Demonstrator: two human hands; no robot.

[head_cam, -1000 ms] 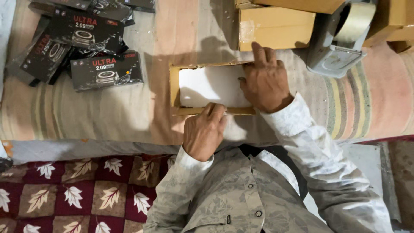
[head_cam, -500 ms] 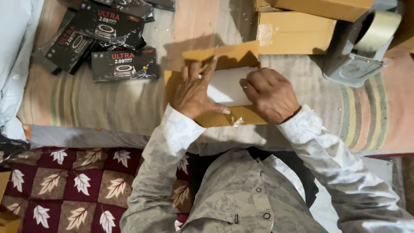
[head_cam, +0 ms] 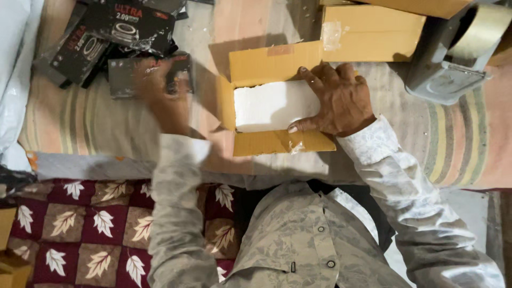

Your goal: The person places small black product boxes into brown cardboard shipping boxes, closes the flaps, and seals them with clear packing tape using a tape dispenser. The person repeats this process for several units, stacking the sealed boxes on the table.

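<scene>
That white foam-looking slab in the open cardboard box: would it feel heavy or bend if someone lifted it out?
The white foam slab looks like packing foam, so probably very light for its size. It lies flat and straight-edged in the open cardboard box, so likely stiff, though it might snap or dent. The right hand resting on it leaves no visible dent.

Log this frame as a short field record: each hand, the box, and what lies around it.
left hand: blurred, over the black packets, contact unclear
right hand: flat on the white foam block
cardboard box: open, flaps out, foam block inside
surface: striped cloth
nearby: tape dispenser at upper right; more cardboard boxes behind
</scene>
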